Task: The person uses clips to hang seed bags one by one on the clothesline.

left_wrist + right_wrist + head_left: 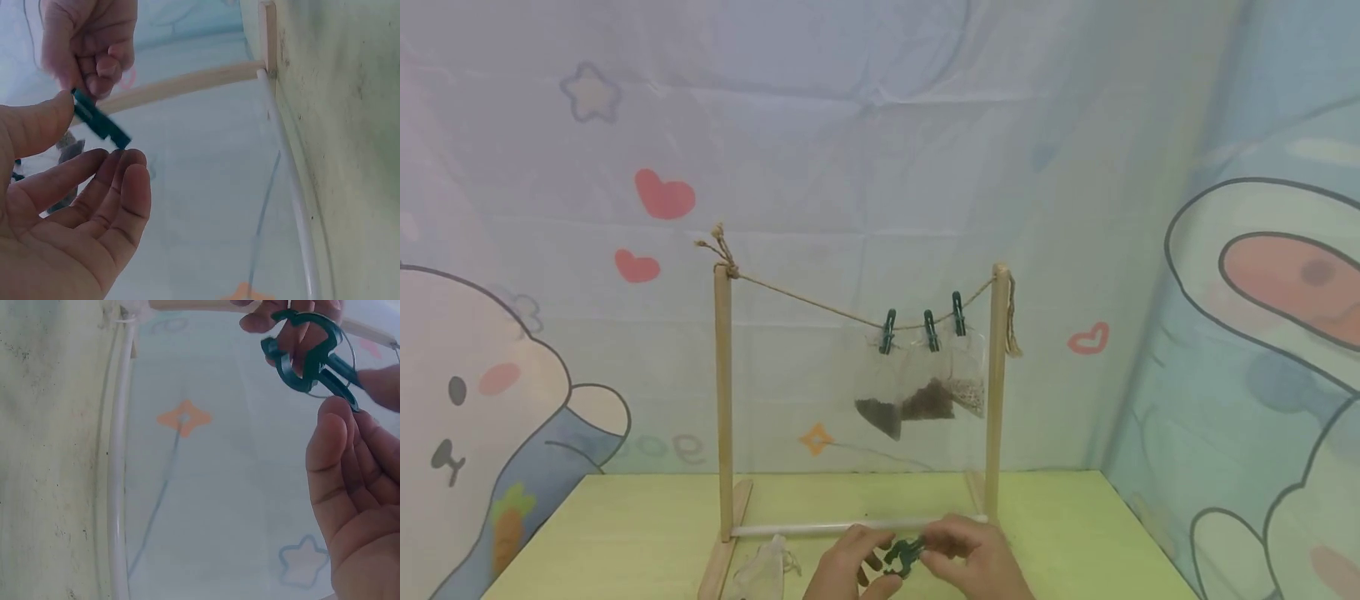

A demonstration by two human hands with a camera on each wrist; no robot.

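Observation:
A green plastic spring clip with curved jaws and a wire ring is between both hands, above the table's front. My right hand pinches its two handles between thumb and fingers; in the right wrist view the clip's jaws stand apart. My left hand has its thumb and curled fingertips at opposite ends of the clip in the left wrist view. Three similar green clips grip the twine, and sheer bags with dark and speckled contents hang below them.
Wooden posts on feet hold the twine, joined low down by a white rod. A pale sheer drawstring bag lies left of my hands on the yellow-green table. A printed cloth hangs behind.

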